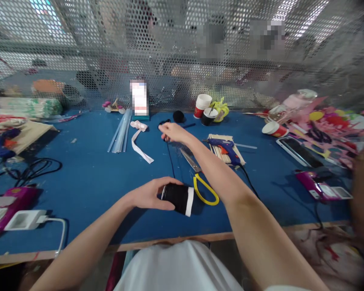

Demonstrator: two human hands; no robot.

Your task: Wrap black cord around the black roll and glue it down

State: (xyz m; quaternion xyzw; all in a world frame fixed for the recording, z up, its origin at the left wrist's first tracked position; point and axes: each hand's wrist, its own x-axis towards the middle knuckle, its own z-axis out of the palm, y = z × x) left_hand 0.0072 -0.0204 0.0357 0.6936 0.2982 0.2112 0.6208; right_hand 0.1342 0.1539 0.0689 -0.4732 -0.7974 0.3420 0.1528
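My left hand [155,194] grips a paper cup [178,198] lying on its side, low over the front of the table. Black cord covers most of the cup, and a white band shows at its right end. From the cup a black cord [170,157] runs up, drawn straight, to my right hand [172,132], whose fingers are pinched together on it. Dark loops of cord lie just behind those fingers, partly hidden. Scissors with yellow handles [205,198] rest under my right forearm, right of the cup.
A glue gun [226,148] lies on wooden sticks at the right. Behind are paper cups [204,101] and a phone [140,99]. Clear glue sticks [120,131] and a white ribbon [141,150] lie left of centre. Purple power strips [317,186] flank both sides. A perforated metal screen [170,52] closes the back.
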